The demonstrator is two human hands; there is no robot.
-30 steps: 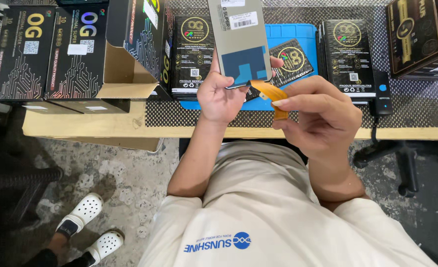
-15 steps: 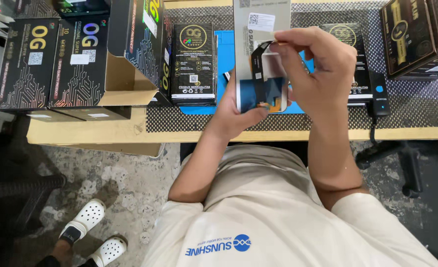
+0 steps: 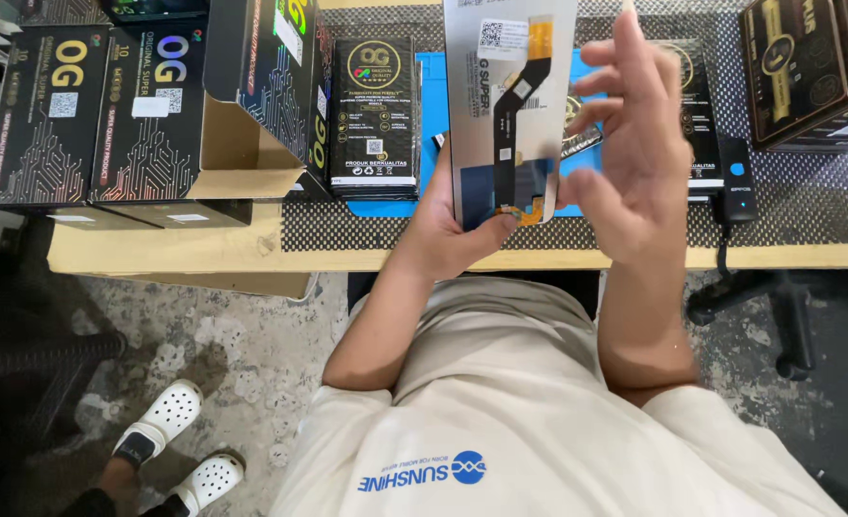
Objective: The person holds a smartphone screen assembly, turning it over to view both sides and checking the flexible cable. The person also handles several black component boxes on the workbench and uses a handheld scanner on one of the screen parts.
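My left hand (image 3: 448, 228) grips the bottom end of a silver phone screen panel (image 3: 477, 105), held upright with its back toward me. A black and orange flex cable (image 3: 520, 91) lies folded flat up against the panel's back. My right hand (image 3: 635, 144) hovers just right of the panel with its fingers spread, holding nothing; its thumb is near the panel's lower right edge.
A wooden table (image 3: 204, 251) carries a black mesh mat (image 3: 367, 228), a blue work mat (image 3: 432, 86), flat black packages (image 3: 374, 110), large black boxes (image 3: 108, 101), one open (image 3: 242, 134), and a small black device (image 3: 736, 177). Another person's white shoes (image 3: 170, 436) are on the floor.
The panel moved lower and closer. The orange cable, pulled out below the panel before, was folded up onto its back. My right hand has let go of it and spread its fingers.
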